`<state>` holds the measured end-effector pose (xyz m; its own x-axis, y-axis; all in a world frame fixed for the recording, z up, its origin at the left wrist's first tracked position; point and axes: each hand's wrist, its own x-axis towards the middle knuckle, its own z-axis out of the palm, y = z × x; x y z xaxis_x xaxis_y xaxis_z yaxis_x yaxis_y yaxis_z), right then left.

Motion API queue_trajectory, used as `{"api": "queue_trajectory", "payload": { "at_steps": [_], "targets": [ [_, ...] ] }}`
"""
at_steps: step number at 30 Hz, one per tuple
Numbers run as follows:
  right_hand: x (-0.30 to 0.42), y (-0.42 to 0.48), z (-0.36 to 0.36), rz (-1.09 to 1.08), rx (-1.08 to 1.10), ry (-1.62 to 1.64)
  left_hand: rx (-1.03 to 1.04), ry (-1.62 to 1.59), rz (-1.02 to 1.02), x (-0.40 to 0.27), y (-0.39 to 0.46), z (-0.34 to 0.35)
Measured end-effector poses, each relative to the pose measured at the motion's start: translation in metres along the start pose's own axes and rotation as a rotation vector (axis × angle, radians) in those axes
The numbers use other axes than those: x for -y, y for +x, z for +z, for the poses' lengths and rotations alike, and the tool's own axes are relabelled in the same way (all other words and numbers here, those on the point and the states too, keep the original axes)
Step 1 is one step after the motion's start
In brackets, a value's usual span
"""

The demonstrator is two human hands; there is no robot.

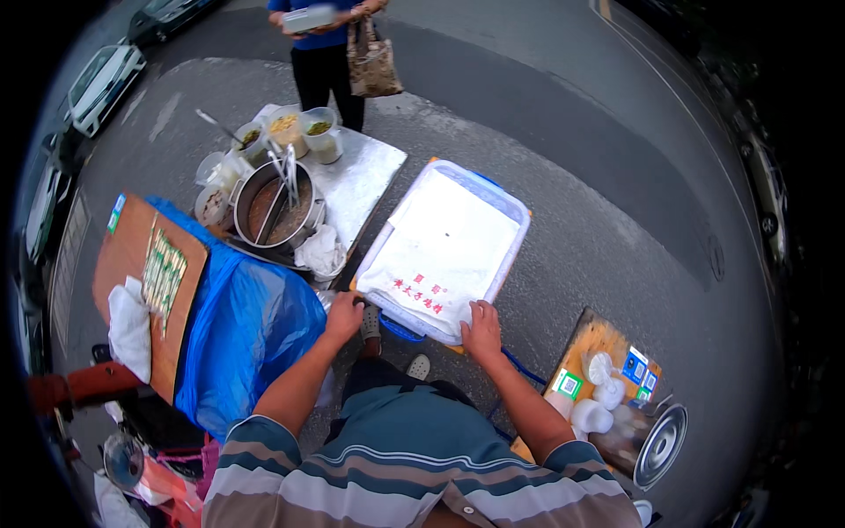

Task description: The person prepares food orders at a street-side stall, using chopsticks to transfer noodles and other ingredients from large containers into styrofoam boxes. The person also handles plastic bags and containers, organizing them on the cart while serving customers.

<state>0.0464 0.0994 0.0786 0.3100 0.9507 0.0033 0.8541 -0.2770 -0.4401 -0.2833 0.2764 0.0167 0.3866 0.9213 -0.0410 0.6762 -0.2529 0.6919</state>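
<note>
A white cloth (pixel 455 231) printed with red characters covers a pale plastic tub (pixel 513 251) with blue handles. My right hand (pixel 482 330) touches the tub's near right corner, fingertips at the cloth's edge; whether it grips is unclear. My left hand (pixel 344 318) is curled by the near left corner, beside the orange board (pixel 453 348) under the tub. What its fingers touch there is hidden. To the left stands a divided metal pot (pixel 315 214) of brown sauce with utensils in it. A crumpled white cloth (pixel 321 252) lies against the pot's near side.
Jars of condiments (pixel 323 135) crowd the metal-topped table (pixel 360 171). Blue plastic sheeting (pixel 264 336) and a brown board (pixel 132 244) with a row of sticks (pixel 165 267) lie left. A wooden board (pixel 594 336) holds bagged items at right. A person (pixel 323 46) stands beyond the table.
</note>
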Motion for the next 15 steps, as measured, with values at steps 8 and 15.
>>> {"api": "queue_trajectory", "payload": {
  "at_steps": [8,15],
  "targets": [
    [0.02,0.043,0.056,-0.365,0.128,-0.193,0.203,-0.196,-0.445,0.003,-0.235,-0.049],
    [0.015,0.041,0.071,-0.446,0.223,-0.417,-0.273,-0.439,-0.88,0.009,-0.43,-0.124]
  ]
}}
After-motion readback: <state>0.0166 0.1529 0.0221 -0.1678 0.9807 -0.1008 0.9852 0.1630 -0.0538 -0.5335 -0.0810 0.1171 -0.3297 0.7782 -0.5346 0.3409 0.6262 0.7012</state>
